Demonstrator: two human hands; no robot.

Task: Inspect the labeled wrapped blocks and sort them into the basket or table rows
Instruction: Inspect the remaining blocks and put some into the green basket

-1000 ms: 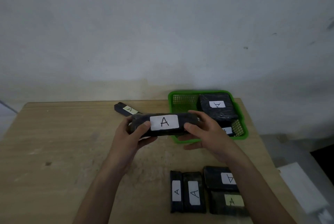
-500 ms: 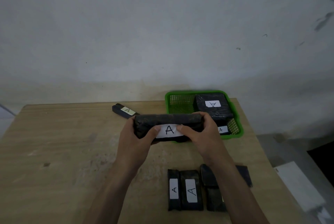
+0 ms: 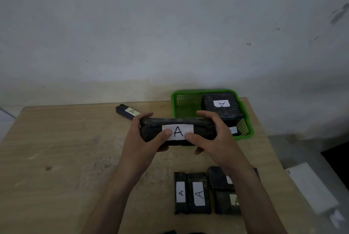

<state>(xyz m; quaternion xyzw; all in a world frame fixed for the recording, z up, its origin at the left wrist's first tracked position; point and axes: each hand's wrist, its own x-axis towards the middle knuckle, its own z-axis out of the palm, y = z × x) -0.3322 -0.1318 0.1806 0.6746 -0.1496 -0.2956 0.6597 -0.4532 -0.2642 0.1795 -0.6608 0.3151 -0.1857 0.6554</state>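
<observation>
I hold a long black wrapped block (image 3: 203,130) with a white "A" label level above the table, in front of the green basket (image 3: 186,99). My left hand (image 3: 140,139) grips its left end, my right hand (image 3: 215,137) its right end, both thumbs beside the label. The basket holds a large black "A" block (image 3: 221,108) and another labeled block under it. Several black "A" blocks (image 3: 198,193) lie in a row near the table's front, partly hidden by my right forearm. One slim "A" block (image 3: 127,111) lies at the back.
The wooden table (image 3: 62,154) meets a pale wall at the back. Its right edge drops to a grey floor where a white flat object (image 3: 311,186) lies. Bare tabletop spreads to the left.
I have tilted the held block so its label faces me more fully and drawn it slightly lower and nearer. My thumbs now sit beside the letter.
</observation>
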